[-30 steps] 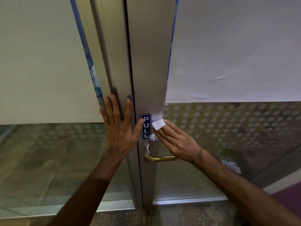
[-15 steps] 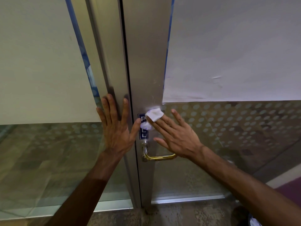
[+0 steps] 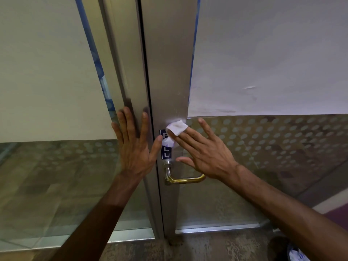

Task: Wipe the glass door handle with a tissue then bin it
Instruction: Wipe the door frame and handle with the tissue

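1. Left hand (image 3: 134,147): open, fingers spread, palm flat against the metal door frame (image 3: 130,72) left of the seam
2. Right hand (image 3: 203,151): open, fingers extended, pressing a white tissue (image 3: 176,129) onto the door stile
3. Tissue: crumpled under the fingertips, partly covering the blue PULL sign (image 3: 166,152)
4. Brass handle (image 3: 183,178): below the right hand, untouched

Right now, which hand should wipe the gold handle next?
The right hand, probably. It already presses the tissue against the metal frame just above the handle, so it only needs to slide down. The left hand lies flat on the other door and has no tissue.
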